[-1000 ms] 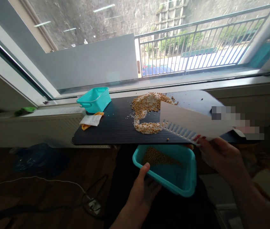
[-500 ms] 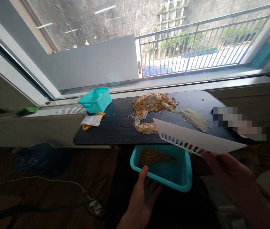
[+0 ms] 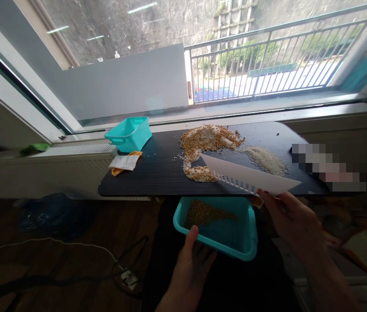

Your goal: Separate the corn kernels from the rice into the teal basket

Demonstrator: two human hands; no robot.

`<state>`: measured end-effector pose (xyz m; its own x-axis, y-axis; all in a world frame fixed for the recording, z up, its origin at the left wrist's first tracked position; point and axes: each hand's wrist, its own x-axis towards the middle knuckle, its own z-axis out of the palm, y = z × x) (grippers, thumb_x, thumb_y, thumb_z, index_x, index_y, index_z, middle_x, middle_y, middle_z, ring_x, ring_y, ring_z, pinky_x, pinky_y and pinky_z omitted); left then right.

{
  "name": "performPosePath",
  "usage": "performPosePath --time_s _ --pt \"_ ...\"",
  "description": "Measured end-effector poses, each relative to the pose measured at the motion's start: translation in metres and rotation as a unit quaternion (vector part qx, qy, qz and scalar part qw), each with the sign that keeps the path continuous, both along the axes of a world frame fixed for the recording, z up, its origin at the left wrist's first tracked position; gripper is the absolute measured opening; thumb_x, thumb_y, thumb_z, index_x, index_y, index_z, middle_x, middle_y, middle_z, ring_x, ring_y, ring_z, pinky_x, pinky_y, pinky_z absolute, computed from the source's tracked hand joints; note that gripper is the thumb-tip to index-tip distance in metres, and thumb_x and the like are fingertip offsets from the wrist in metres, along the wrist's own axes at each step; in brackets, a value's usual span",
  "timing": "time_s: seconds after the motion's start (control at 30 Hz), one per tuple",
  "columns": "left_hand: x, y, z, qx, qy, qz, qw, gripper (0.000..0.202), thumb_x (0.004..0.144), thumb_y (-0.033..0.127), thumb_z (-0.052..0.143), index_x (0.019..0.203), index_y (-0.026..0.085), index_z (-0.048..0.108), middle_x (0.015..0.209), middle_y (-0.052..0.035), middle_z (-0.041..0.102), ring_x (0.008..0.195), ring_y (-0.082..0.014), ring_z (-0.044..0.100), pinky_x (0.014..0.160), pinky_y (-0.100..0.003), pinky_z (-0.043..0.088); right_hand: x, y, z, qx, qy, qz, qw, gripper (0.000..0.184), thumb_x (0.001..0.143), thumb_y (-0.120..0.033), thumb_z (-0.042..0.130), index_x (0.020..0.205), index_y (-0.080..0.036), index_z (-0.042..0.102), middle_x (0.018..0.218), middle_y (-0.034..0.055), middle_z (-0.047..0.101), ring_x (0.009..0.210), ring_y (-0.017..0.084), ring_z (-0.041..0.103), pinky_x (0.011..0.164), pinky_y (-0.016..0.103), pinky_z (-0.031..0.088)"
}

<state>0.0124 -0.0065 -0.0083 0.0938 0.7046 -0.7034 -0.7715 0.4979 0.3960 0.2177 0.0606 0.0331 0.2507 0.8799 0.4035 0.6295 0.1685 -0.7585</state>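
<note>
My left hand grips the near rim of a turquoise plastic basin, thumb over the edge and fingers underneath. Soybean-like tan beans lie in the basin's left part. In my right hand is a white slotted plastic scoop, pinched at its right end. Its pointed left tip reaches over the dark tabletop, close to a strip of mixed beans and white grains. Behind that lies a larger mixed heap. A separate pile of white rice-like grains is right of it.
A second turquoise basin stands at the table's back left, by the window. Before it lies a folded white and orange cloth or packet. A blurred-out object rests at the right end. A power strip is on the floor.
My right hand has moved left and slightly up, bringing the scoop further over the table towards the mixed strip. My left hand and the basin stay nearly in place.
</note>
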Motion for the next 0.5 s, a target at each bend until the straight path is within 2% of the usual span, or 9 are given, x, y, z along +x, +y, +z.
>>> performPosePath --time_s 0.33,0.5 --pt "0.0009 -0.0002 0.0032 -0.006 0.004 -0.007 1.000 0.053 0.088 0.047 0.055 0.131 0.016 0.050 0.131 -0.0129 0.061 0.117 -0.0272 0.060 0.102 -0.040 0.045 0.0021 -0.0021 0.0051 -0.024 0.023 0.001 0.999 0.026 0.079 -0.048 0.057 0.083 -0.025 0.069 0.077 0.0039 0.074 0.071 0.024 0.069 0.064 0.032 0.054" --pt "0.0014 -0.0003 0.0022 -0.005 0.001 -0.004 1.000 0.052 0.088 0.045 0.056 0.130 0.017 0.051 0.131 -0.0125 0.061 0.116 -0.0267 0.060 0.103 -0.041 0.044 0.0061 -0.0040 -0.0034 -0.035 0.043 0.008 0.998 0.025 0.079 -0.048 0.059 0.088 -0.028 0.071 0.082 0.0023 0.075 0.076 0.025 0.071 0.068 0.033 0.056"
